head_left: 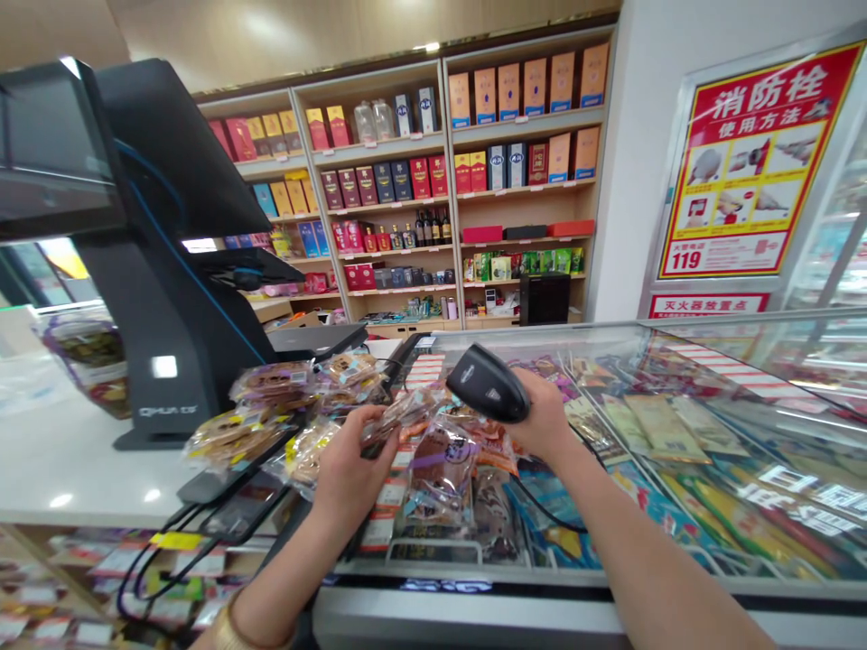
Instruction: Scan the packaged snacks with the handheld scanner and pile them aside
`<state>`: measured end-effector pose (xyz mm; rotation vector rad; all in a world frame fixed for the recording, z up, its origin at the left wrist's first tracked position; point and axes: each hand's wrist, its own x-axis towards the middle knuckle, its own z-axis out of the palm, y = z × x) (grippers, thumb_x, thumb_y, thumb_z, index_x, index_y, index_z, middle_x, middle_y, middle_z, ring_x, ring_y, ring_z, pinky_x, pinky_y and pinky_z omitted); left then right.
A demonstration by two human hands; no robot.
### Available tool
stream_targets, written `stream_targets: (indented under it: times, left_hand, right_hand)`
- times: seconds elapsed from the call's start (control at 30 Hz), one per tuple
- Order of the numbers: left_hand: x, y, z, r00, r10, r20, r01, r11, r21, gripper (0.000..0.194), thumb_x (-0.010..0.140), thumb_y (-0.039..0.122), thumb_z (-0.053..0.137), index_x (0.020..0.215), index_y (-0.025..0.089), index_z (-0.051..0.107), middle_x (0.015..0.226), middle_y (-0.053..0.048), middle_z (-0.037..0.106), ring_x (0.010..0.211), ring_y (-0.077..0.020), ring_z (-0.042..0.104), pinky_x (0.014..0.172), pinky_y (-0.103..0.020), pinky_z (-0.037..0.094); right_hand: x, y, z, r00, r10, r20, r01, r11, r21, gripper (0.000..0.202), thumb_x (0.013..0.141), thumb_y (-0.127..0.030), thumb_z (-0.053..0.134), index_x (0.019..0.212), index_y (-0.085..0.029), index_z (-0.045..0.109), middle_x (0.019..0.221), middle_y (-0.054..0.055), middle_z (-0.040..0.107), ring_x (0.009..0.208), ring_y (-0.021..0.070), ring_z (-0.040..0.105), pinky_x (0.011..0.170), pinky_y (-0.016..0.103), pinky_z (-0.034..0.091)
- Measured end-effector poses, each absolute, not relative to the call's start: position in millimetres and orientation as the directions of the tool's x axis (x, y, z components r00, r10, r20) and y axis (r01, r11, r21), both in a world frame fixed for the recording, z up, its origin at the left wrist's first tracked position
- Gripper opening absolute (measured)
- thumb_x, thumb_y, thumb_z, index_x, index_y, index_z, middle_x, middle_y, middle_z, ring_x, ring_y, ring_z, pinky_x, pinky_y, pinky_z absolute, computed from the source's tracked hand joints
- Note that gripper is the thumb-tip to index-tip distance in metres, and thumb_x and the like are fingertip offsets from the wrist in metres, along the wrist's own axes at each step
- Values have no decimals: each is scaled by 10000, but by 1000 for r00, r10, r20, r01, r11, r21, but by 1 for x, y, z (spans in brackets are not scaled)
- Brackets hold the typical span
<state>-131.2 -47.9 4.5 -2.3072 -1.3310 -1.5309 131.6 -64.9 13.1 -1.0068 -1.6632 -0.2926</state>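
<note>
My right hand is closed around the handle of a black barcode scanner, its head turned to the left and its cable hanging below. My left hand grips the edge of a clear plastic packet of brownish food, just left of the scanner and apart from it. Beneath the scanner, a similar clear packet with a purple label lies on the glass freezer top. Several more such packets are piled left of my left hand, some with yellow edges. My fingers partly hide the held packet.
A black checkout terminal stands on the white counter at left. Black cables hang off the counter's front. The glass-topped freezer stretches right, with bagged goods inside. Shelves of boxes line the back wall.
</note>
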Motion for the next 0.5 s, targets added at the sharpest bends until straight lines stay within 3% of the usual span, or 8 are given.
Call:
stream_targets:
  times: [0.13, 0.27, 0.37, 0.5]
  left_hand:
    - [-116, -39, 1, 345, 541, 767, 661, -720, 211, 158, 834, 218, 524, 981, 219, 581, 1013, -61, 666, 965, -203, 654, 857, -321, 541]
    - [-100, -36, -7, 534, 506, 677, 609, -786, 107, 257, 777, 65, 466, 944, 219, 586, 1119, -70, 633, 1034, -200, 625, 874, -318, 530]
    - [-95, -42, -5, 618, 526, 585, 575, -809, 120, 234, 779, 137, 556, 1000, 213, 572, 1157, -84, 609, 1054, -215, 608, 897, -342, 527]
    - [-99, -54, 0, 684, 522, 510, 515, -840, 169, 424, 791, 302, 633, 1186, 197, 518, 1306, -133, 531, 1189, -252, 540, 994, -394, 482]
  right_hand:
    - [140, -64, 13, 142, 405, 903, 751, 551, -365, 101, 686, -276, 613, 769, -226, 588, 682, 24, 632, 628, 197, 575, 586, 289, 426]
    - [143, -63, 13, 136, 388, 912, 771, 536, -344, 90, 674, -266, 608, 743, -226, 564, 672, 20, 622, 624, 196, 574, 575, 284, 413]
    - [142, -62, 12, 79, 390, 917, 791, 536, -296, 88, 665, -267, 607, 720, -225, 553, 644, 16, 593, 607, 196, 560, 569, 285, 399]
    - [141, -63, 11, 42, 419, 907, 798, 532, -283, 80, 692, -272, 611, 720, -221, 556, 656, 22, 585, 617, 194, 560, 574, 282, 397]
